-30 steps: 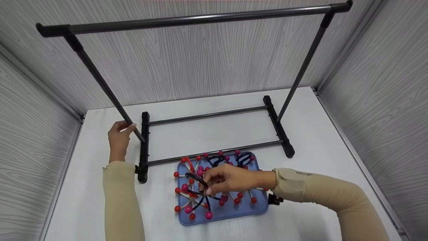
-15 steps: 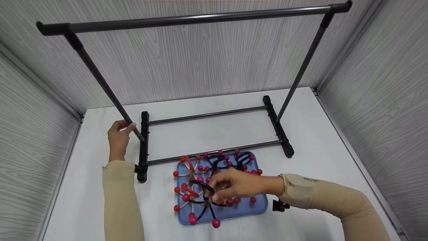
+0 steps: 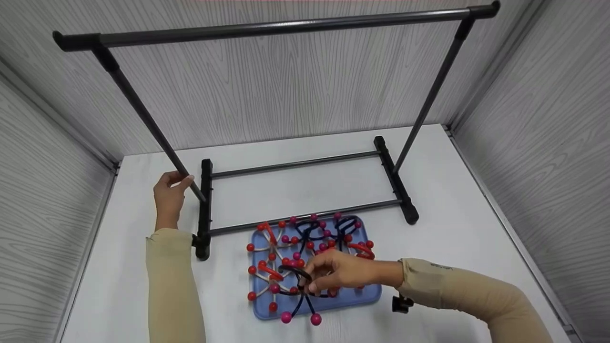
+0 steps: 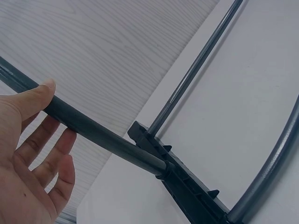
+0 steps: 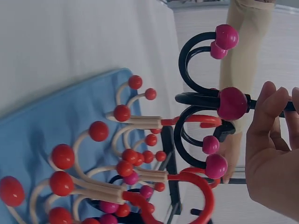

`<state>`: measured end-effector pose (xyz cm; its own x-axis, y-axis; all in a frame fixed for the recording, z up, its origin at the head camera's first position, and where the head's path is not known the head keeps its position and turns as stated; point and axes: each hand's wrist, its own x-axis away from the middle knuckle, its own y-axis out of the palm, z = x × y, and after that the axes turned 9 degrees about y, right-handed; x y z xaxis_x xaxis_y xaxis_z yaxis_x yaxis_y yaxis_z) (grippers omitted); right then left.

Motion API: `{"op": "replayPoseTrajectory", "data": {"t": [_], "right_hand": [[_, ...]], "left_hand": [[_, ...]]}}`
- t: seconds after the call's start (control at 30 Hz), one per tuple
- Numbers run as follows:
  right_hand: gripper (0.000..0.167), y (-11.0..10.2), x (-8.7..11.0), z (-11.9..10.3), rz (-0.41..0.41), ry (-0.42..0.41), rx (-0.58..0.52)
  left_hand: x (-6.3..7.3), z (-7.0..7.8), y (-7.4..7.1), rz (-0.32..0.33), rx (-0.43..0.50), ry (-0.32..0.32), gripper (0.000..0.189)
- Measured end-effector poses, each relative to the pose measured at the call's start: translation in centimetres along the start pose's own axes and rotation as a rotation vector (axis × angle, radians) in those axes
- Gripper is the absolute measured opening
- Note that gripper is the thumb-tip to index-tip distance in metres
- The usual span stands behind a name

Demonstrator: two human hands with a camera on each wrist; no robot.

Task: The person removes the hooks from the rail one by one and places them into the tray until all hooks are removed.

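My left hand (image 3: 170, 195) holds the left upright post (image 3: 143, 112) of a black garment rack low down, just above its foot. In the left wrist view the thumb lies over the post and the fingers come up from beneath. My right hand (image 3: 343, 269) pinches a black multi-prong hook hanger (image 5: 232, 103) with pink ball tips by its stem, raised above the blue tray (image 3: 262, 315). Its prongs curve outward, pointing toward the tray. Red-and-cream hangers (image 5: 140, 122) with red balls lie in the tray, along with more black ones (image 3: 344, 228).
The rack's top bar (image 3: 286, 27) runs across overhead. Its lower front rail (image 3: 352, 209) passes just behind the tray. Patterned wall panels (image 3: 295, 95) enclose the white table (image 3: 109, 286) at the back and both sides.
My right hand has shifted slightly right and toward me, with the black hanger in it. The left hand keeps its place on the post.
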<state>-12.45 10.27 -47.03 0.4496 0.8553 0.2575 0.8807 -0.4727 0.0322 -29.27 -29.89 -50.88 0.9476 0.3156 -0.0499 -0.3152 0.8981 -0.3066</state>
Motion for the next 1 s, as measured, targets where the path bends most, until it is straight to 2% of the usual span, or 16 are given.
{"op": "replayPoseTrajectory", "data": {"t": [0.27,0.5,0.77,1.0], "right_hand": [[0.025,-0.5,-0.5,2.2,0.079,0.098,-0.01],[0.022,-0.8,-1.1,3.9,0.126,0.074,0.01],[0.024,-0.8,-1.3,5.3,0.167,0.176,-0.026],[0.024,-0.4,-1.5,5.8,0.184,0.203,-0.069]], "left_hand": [[0.0,-0.1,0.0,-0.006,-0.007,-0.004,0.031],[0.0,0.0,0.0,-0.005,0.003,-0.006,0.03],[-0.1,0.0,0.1,0.005,0.009,-0.012,0.025],[0.0,-0.1,0.1,0.004,0.004,-0.005,0.029]]}}
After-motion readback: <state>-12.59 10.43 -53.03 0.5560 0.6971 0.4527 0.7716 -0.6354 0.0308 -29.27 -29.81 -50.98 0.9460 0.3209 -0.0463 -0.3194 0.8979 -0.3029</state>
